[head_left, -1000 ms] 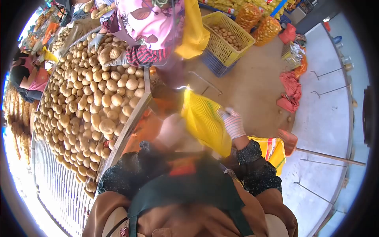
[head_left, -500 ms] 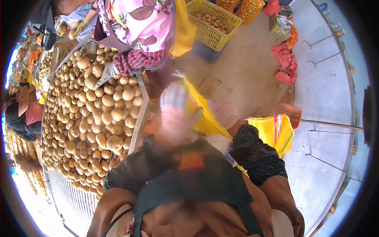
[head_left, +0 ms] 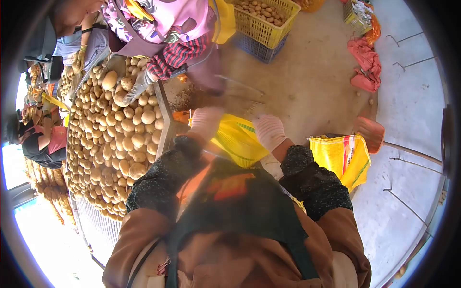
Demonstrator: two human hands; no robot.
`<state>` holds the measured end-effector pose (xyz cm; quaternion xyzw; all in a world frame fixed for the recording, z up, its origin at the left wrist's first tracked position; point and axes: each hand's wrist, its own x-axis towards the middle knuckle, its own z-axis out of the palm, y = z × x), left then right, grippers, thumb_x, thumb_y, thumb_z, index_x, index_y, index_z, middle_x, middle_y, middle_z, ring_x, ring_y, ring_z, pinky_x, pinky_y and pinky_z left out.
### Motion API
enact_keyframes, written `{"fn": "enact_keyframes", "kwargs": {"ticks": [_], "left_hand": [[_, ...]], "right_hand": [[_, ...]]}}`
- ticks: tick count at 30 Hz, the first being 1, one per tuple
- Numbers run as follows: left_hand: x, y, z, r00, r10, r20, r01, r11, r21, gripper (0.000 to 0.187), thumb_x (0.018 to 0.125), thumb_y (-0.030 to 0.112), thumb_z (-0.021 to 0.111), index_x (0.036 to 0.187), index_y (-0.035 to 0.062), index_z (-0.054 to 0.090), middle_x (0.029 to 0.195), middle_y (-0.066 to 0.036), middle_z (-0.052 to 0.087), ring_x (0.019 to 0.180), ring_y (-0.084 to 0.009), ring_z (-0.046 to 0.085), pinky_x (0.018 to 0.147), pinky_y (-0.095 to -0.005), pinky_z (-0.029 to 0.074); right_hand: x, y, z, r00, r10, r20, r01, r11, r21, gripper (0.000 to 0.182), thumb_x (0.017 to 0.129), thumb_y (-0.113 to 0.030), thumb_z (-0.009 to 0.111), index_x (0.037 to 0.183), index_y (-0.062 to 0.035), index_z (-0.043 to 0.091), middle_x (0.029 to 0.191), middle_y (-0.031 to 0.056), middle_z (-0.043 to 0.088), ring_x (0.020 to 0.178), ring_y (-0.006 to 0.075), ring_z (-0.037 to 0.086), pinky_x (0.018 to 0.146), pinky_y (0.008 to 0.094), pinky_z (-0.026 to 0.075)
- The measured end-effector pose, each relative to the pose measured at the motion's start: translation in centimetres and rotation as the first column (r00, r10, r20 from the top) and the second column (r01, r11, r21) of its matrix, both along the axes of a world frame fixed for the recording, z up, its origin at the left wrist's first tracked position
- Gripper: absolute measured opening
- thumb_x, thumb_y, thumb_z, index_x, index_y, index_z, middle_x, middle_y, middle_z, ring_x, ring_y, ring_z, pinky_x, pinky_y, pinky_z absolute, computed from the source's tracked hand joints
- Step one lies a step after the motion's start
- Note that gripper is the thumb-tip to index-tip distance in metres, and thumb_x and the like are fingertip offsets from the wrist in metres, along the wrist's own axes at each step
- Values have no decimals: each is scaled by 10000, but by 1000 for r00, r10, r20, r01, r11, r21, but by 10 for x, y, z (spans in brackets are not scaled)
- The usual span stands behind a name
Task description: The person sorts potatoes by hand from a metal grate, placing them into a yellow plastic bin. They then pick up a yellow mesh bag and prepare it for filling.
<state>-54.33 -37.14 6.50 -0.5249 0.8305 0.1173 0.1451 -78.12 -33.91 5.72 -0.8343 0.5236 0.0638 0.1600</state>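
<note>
Between my two gloved hands a yellow mesh sack (head_left: 242, 144) is spread out in front of my apron. My left hand (head_left: 207, 121), somewhat blurred, is closed at the sack's left upper edge, close to the corner of the potato table. On the sack's right upper edge, my right hand (head_left: 270, 130) is closed too, its striped glove facing up. The fingertips of both hands are partly hidden. To the left, many loose potatoes (head_left: 138, 140) cover a sorting table with a raised metal rim (head_left: 165, 108).
Across the table a co-worker's gloved hand (head_left: 139, 86) touches potatoes. A yellow crate (head_left: 269, 29) of potatoes sits on a blue crate (head_left: 264, 48). Another yellow sack (head_left: 338, 158) hangs at right beside a reddish shovel (head_left: 372, 134). Metal hooks (head_left: 406, 204) stick out from the pale panel.
My left hand has come away from the raised, blurred position, and the yellow sack now stretches more openly between both hands. The view has shifted slightly. The co-worker's hand stays among the potatoes.
</note>
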Motion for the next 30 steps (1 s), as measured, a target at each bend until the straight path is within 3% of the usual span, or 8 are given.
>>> {"fn": "enact_keyframes", "kwargs": {"ticks": [1,5,7,11,13,16,19,30], "left_hand": [[7,-6,-1,1000,12,3,-12,1000,-5,209,905,159,571,1097,118,642,929,-94,699,941,-294,686,789,-418,540],[27,-24,-14,986,-109,-128,123,987,108,233,897,170,580,1114,101,632,998,-142,675,922,-315,682,766,-422,548],[39,-47,-46,991,-132,-25,134,986,97,251,880,175,599,1113,93,647,1026,-144,669,946,-324,671,793,-429,541],[61,-93,-86,992,23,-128,-29,998,-48,152,860,133,577,931,89,704,998,-125,698,983,-342,679,812,-451,550],[69,-110,-98,987,61,-151,-72,995,-67,191,852,129,579,989,124,712,1008,-130,703,990,-342,680,824,-450,550],[64,-132,-118,963,133,-233,-137,991,0,229,851,132,580,1040,139,709,1018,-148,712,1000,-355,678,852,-466,541],[45,-146,-111,947,244,-207,-214,964,158,267,850,140,575,1085,139,701,1037,-172,713,1012,-369,673,880,-476,526],[41,-195,-199,749,507,-427,-407,860,307,252,844,247,611,1002,121,761,1032,-182,720,998,-379,674,882,-465,520]], "right_hand": [[-4,-4,-13,997,-10,-76,12,1000,23,204,866,-193,621,1037,-91,668,951,126,684,939,352,677,805,461,558],[-8,-6,-72,916,-357,183,366,930,-17,268,863,-181,638,1110,-79,645,998,135,692,977,355,664,862,463,535],[-5,-8,-89,821,-480,309,517,855,-45,305,867,-183,639,1152,-74,625,1020,150,695,980,355,662,874,460,528],[9,-22,-70,896,-436,85,410,885,219,364,868,-183,646,1206,-65,582,1061,183,687,1000,360,659,879,463,524],[8,-28,-75,916,-401,16,381,880,282,388,862,-191,655,1219,-64,571,1051,193,688,1016,366,658,881,464,523],[4,-38,-95,724,-688,43,680,724,118,401,847,-181,650,1218,-51,571,1028,206,693,1015,382,654,863,467,525],[-14,-63,-111,549,-832,83,787,548,284,415,827,-162,637,1225,-59,586,1038,204,699,1007,397,650,851,464,528],[-40,-93,-181,489,-718,495,699,662,269,241,838,-227,648,1018,-81,712,987,204,691,944,387,661,806,442,534]]}}
